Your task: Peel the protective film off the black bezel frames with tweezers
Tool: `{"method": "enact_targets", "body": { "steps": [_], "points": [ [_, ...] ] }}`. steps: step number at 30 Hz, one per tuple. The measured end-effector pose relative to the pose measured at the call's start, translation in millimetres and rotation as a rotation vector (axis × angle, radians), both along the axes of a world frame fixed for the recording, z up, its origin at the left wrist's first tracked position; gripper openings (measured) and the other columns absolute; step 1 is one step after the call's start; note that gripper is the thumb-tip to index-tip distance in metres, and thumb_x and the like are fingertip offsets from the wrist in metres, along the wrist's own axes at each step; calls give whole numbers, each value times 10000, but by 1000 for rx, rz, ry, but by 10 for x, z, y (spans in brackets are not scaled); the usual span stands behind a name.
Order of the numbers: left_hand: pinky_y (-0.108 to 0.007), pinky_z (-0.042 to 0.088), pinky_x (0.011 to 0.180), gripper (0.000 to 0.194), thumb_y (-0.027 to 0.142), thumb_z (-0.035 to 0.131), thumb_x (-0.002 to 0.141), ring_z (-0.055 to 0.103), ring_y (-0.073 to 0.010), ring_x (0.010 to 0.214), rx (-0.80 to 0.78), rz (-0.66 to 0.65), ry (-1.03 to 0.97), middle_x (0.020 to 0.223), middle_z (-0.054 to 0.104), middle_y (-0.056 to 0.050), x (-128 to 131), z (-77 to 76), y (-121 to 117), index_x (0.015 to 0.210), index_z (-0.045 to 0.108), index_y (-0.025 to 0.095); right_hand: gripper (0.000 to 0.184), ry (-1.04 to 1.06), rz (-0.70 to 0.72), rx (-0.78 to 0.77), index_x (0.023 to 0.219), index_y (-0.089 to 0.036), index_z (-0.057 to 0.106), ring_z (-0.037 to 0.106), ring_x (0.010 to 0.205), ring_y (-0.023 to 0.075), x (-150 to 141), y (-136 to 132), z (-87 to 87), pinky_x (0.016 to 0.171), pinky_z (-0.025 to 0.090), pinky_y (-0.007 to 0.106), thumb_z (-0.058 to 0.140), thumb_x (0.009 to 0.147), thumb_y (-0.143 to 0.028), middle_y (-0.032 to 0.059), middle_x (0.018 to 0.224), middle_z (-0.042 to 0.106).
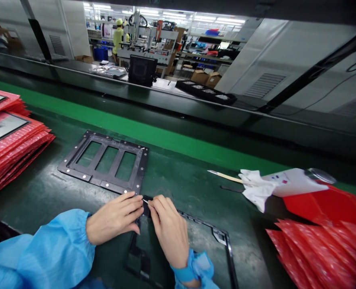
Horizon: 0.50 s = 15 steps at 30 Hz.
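My left hand (119, 214) lies with its fingers stretched out at the upper left corner of a thin black frame (233, 263) on the bench. My right hand (170, 230) is pinched around a slim silver tool (145, 201), whose tip points toward my left fingertips. Most of this tool is hidden by the fingers, so its kind cannot be made out. Just beyond my left hand, a dark fixture plate (108, 162) with three rectangular openings and several round metal studs rests flat. Both hands partly cover the thin frame.
Red bubble-wrap sleeves with flat panels (15, 148) are stacked at left. More red sleeves (319, 253) lie at right. A yellow-handled knife (226, 176), a crumpled white cloth (256, 186) and a white bottle (298, 180) lie toward the back right. A conveyor ledge (165, 100) runs behind the bench.
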<state>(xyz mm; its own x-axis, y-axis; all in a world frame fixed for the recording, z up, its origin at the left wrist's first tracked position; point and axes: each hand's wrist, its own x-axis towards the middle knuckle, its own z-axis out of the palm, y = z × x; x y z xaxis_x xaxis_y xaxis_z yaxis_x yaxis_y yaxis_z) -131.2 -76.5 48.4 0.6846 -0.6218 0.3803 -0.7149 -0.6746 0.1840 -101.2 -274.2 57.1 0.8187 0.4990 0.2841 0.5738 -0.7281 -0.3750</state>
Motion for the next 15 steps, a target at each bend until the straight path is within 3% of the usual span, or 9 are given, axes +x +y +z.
{"method": "enact_targets", "body": {
  "steps": [4,15],
  "points": [
    [-459,335,1145,625,534,490,880,473,-274,1290,61,-7,-109,1253,602,-182,-61,-52,-32,1228,534,16,223,-68,-19,-56,860,-209,501,520,822,199,0,26,-25,632,380,288,344,1002,-139,30,851,540],
    [-448,264,1189,730,612,456,838,454,-273,1304,127,-20,-110,1256,603,-165,-112,-62,-20,1245,537,11,176,-164,-94,-191,849,-206,481,512,815,220,-73,149,-88,636,366,323,396,969,-109,43,867,539]
  ]
}}
